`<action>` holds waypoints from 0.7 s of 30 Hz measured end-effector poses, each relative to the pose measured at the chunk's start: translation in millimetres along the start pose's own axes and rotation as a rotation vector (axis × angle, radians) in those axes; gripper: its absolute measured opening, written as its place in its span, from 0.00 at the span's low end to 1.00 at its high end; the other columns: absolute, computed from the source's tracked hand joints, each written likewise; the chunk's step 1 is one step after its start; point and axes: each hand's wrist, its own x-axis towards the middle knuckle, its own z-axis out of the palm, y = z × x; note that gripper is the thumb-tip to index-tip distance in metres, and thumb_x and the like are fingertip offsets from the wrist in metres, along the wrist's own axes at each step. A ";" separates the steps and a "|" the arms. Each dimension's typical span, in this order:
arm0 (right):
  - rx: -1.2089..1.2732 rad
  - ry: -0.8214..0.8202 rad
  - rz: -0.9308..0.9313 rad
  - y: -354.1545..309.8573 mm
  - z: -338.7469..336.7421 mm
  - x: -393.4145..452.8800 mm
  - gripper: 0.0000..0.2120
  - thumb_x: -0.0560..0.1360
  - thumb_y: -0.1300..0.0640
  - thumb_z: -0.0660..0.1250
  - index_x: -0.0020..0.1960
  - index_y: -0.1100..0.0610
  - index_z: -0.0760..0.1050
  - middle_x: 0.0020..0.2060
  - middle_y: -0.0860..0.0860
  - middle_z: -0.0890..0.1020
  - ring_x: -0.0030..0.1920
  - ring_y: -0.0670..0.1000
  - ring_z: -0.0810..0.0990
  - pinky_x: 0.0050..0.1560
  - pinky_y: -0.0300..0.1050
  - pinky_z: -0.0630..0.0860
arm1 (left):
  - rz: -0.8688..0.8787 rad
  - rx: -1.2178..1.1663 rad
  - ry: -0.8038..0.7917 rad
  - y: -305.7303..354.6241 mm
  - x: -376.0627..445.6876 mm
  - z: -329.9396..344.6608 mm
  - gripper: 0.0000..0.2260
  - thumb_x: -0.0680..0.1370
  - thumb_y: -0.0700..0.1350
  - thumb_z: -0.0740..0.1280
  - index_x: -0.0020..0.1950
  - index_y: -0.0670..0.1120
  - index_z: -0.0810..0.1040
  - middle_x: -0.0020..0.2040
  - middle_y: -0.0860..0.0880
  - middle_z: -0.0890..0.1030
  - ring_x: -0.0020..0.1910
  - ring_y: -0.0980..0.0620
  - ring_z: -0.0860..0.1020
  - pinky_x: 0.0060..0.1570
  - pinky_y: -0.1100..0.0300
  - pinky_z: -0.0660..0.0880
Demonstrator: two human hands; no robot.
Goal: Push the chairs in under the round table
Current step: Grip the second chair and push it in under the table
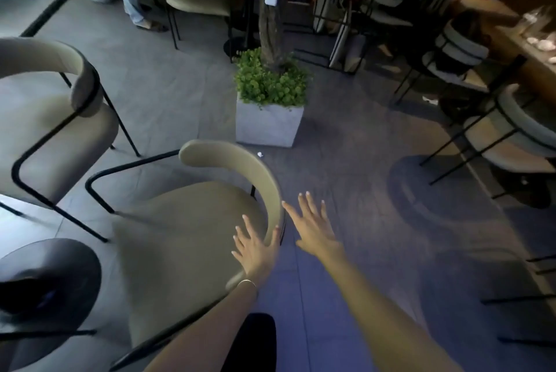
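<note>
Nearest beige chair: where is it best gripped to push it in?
Probably the curved backrest, taken from the open floor side behind it. The rim arcs toward the person, and the left hand already lies on it; the right hand hovers open alongside.

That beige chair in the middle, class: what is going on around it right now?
A person is reaching both bare hands toward the beige chair. The left hand is spread open over the curved backrest, at or on its rim, and the right hand is open just beside it, above the floor. Nothing is gripped. A second chair stands to the left, and a dark round table shows at the lower left edge. A concrete planter with a green plant sits beyond.
</note>
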 end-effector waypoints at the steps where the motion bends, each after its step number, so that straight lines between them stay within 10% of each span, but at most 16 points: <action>1: -0.012 0.002 -0.036 11.3 -2.9 19.5 0.45 0.71 0.57 0.71 0.78 0.50 0.45 0.77 0.61 0.47 0.77 0.60 0.41 0.74 0.65 0.45 | -0.016 -0.014 0.015 11.7 13.1 9.5 0.40 0.76 0.64 0.59 0.79 0.51 0.41 0.79 0.41 0.48 0.78 0.42 0.47 0.75 0.41 0.46; 21: -0.654 -0.189 -1.177 39.7 -19.0 267.6 0.23 0.77 0.58 0.61 0.71 0.58 0.65 0.76 0.62 0.55 0.78 0.59 0.48 0.76 0.62 0.44 | -0.478 -0.066 0.145 98.4 151.7 71.3 0.40 0.71 0.65 0.62 0.78 0.55 0.48 0.78 0.44 0.57 0.77 0.45 0.58 0.73 0.38 0.51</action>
